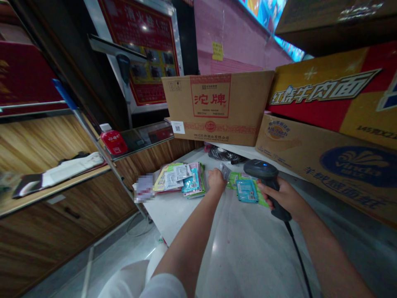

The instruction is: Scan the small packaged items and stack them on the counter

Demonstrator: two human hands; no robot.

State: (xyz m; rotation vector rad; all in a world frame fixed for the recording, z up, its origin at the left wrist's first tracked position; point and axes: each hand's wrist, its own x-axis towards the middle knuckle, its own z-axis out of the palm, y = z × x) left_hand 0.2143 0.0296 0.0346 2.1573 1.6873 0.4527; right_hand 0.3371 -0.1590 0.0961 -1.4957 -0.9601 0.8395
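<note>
My right hand [283,194] is wrapped round the grip of a black barcode scanner [262,169], which has a small blue light on top and a cable running down. The fingers of my left hand [216,181] are closed on a small silvery packet [224,170] at the middle of the white counter [229,231]. Between my hands lie a blue packet [247,191] and green packets [233,180], partly under the scanner. Left of my left hand is a pile of flat packets [190,182], with silvery packets [182,171] on top.
A brown carton [242,103] stands behind the counter. To the right are stacked a noodle carton [328,95] and a tissue carton [310,153]. A red bottle [113,140] is on the ledge at left. A black plastic bag [226,154] lies at the back.
</note>
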